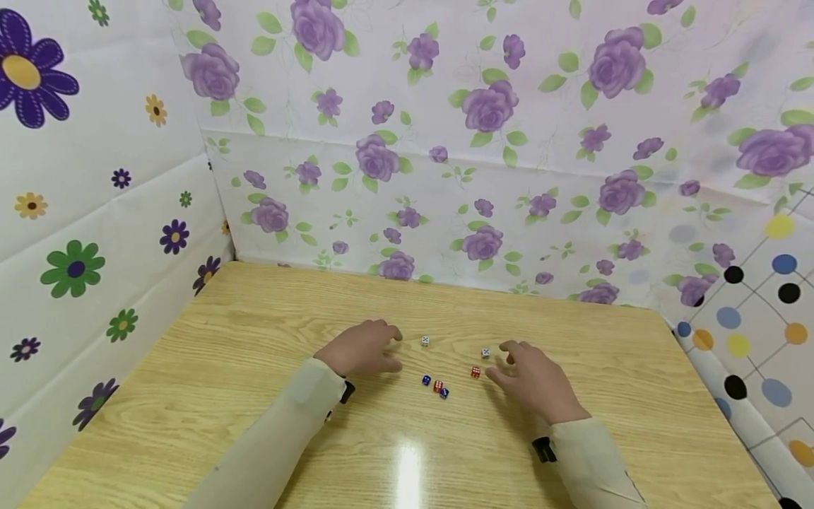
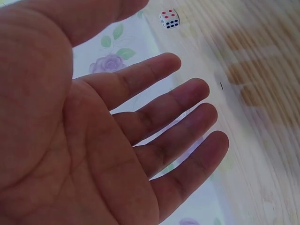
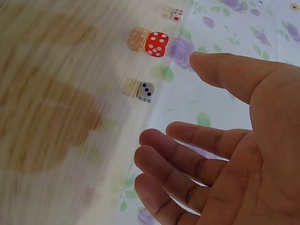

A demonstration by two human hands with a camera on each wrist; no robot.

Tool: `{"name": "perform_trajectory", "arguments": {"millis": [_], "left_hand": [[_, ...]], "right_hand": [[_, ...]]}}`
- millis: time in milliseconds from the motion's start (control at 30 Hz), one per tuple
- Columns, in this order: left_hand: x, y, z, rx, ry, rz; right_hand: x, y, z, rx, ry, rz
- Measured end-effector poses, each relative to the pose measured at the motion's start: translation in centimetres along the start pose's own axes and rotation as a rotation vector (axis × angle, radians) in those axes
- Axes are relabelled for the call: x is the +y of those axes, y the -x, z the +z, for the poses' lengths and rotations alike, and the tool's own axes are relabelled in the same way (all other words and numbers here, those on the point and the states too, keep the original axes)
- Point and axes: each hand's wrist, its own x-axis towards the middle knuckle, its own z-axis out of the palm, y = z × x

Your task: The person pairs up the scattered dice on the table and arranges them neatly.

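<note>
Several small dice lie on the wooden table between the two hands. My left hand [image 1: 367, 348] is over the table, left of a white die [image 1: 425, 341]; its fingers are relaxed and apart in the left wrist view, holding nothing. A blue die [image 1: 427, 380] lies nearer me, beside a red die [image 1: 438, 387] and a second blue die [image 1: 444, 393] that sit close together. On the right, my right hand [image 1: 533, 378] has loosely bent fingers and nothing in them. Just left of its fingertips are another white die [image 1: 486, 353] and another red die [image 1: 475, 372].
The glossy wooden table [image 1: 210, 396] reaches back to a wall cloth with purple roses [image 1: 375, 159]. A flowered cloth [image 1: 76, 268] stands along the left side, and a dotted cloth [image 1: 757, 339] along the right. Each wrist wears a dark strap.
</note>
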Motion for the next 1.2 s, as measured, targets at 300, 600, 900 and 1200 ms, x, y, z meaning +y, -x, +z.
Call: {"name": "perform_trajectory", "arguments": {"millis": [300,600,900,1200], "left_hand": [[0.5,0.0,0.4,-0.006,0.006,0.002],[0.9,0.0,0.7,-0.024,-0.017,0.019],[1.8,0.0,1.0,-0.029,-0.049,0.07],[2.4,-0.2,1.9,-0.049,-0.103,0.141]], "right_hand": [[-0.3,0.0,0.2,-0.022,-0.007,-0.007],[-0.8,-0.1,0.5,-0.032,-0.005,-0.031],[-1.4,0.0,0.8,-0.031,0.019,-0.083],[-2.3,-0.2,1.2,-0.053,0.014,-0.106]]}}
